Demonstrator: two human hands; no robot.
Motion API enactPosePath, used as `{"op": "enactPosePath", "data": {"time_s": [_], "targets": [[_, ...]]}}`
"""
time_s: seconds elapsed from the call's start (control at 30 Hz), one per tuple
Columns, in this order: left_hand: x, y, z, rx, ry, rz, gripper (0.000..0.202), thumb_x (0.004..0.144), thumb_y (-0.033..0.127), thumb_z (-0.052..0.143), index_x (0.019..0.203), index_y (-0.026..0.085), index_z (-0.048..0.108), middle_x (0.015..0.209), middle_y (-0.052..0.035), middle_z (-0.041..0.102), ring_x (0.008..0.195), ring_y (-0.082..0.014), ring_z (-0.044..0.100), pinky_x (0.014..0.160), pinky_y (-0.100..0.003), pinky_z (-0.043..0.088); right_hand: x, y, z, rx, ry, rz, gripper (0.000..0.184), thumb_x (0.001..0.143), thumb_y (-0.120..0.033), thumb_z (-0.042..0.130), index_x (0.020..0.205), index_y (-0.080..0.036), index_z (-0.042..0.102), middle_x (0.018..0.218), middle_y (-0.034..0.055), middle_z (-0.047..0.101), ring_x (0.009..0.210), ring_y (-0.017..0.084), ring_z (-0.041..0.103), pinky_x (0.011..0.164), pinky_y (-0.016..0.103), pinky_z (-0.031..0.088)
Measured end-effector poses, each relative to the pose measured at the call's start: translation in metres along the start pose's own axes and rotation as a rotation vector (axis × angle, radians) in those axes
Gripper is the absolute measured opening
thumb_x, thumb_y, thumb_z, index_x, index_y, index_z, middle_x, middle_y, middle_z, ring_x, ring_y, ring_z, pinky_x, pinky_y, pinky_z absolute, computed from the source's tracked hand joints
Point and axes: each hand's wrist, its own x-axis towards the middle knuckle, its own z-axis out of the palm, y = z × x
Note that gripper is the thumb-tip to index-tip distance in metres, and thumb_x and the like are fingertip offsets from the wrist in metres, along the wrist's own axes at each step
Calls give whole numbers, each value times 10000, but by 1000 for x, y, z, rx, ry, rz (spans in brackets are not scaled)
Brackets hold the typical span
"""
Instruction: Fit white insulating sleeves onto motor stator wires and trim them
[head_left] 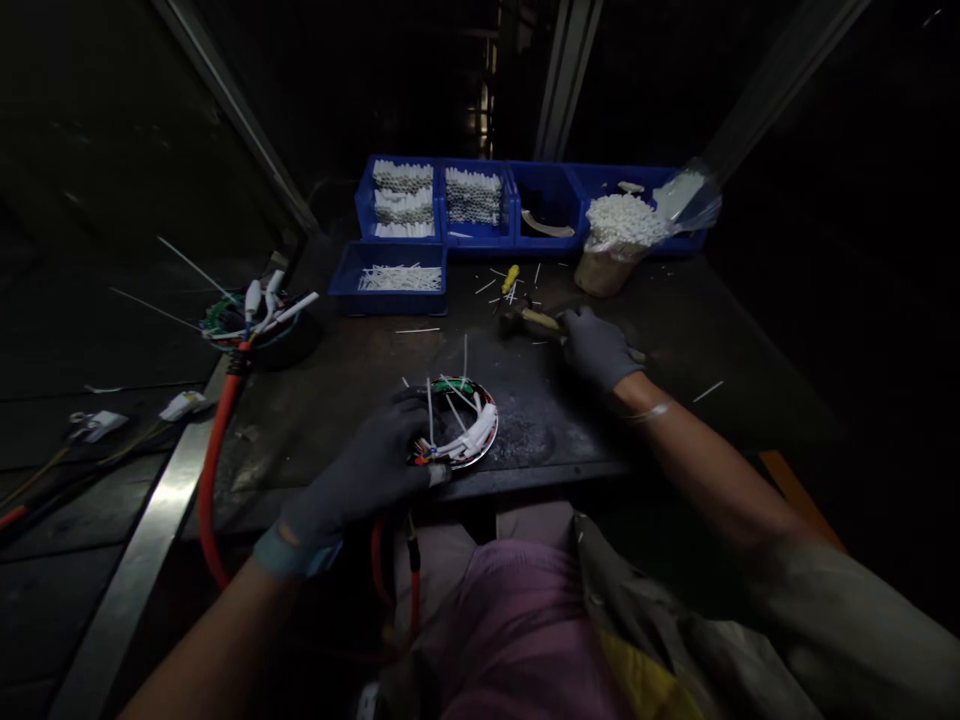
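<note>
The right hand (598,348) has its fingers wrapped around a hammer (541,320); the left hand (375,455) has its fingers curled over the left side of a wired ring (478,436), near the front of the desk (300,445). The ring's wires are already gathered, partly in white sleeves; its ties (430,408) stand uncut. Farther left sits another wired bundle (259,315); beyond, a blue tray (390,304) holds white strips.

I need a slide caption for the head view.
Gloved left hand on a wired ring, right hand gripping a hammer over a workbench.
</note>
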Motion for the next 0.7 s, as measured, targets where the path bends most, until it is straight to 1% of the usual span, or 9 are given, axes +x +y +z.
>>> {"op": "enactPosePath", "data": {"time_s": [0.1,0.17,0.27,0.33,0.37,0.47,0.53,0.63,0.7], "targets": [[0,-2,1,1,23,4,136,790,339,724,840,220,677,1117,-94,739,1236,-327,611,1078,-492,497,-54,-8,-24,243,134,-275,320,1034,-353,474,1254,-176,624,1123,135,692,975,266,662,835,343,472],[0,-3,2,-9,37,3,191,780,360,733,887,207,693,1173,-108,729,1242,-328,608,1092,-488,483,-92,-11,-35,368,184,-363,372,1065,-450,396,1192,-186,626,1030,115,705,882,247,662,777,338,470],[0,-4,4,-47,42,-15,273,766,356,745,984,194,713,1227,-111,718,1237,-321,609,1107,-481,465,-127,-16,-45,311,-93,-414,398,1060,-492,402,1021,-179,645,899,93,717,741,217,646,665,309,426],[0,-3,5,-67,46,-16,303,758,331,752,1027,194,719,1245,-107,715,1229,-315,613,1104,-470,466,-133,-22,-53,238,-288,-440,391,1059,-482,421,987,-177,656,875,79,723,713,202,643,629,288,387],[0,-2,6,-72,49,-16,309,755,319,757,1036,195,721,1253,-106,712,1231,-315,613,1102,-465,468,-132,-26,-58,241,-311,-450,390,1062,-479,417,1014,-178,661,886,75,725,718,198,646,627,282,380],[-1,1,5,-73,71,-37,285,762,294,751,1028,197,724,1203,-98,727,1188,-314,632,1078,-464,485,-121,-46,-74,347,-219,-483,390,1073,-455,382,1146,-180,650,947,80,728,755,192,653,647,271,390],[-1,3,5,-65,86,-37,262,780,297,737,1021,196,725,1140,-92,740,1143,-312,650,1058,-473,498,-114,-57,-77,308,-238,-494,342,1061,-416,422,1128,-175,655,929,81,726,730,183,638,633,265,372],[-2,1,5,-73,101,14,288,773,288,739,1046,196,732,1156,-97,739,1166,-317,647,1080,-484,489,-109,-61,-67,97,-333,-521,268,1030,-388,508,1026,-178,676,863,72,721,668,177,604,599,274,326],[-1,-3,6,-85,106,57,301,774,260,726,1070,203,738,1217,-103,730,1230,-320,624,1129,-498,453,-111,-55,-56,47,-260,-602,291,1028,-408,502,1034,-178,681,866,82,717,690,191,609,616,286,342]]}}
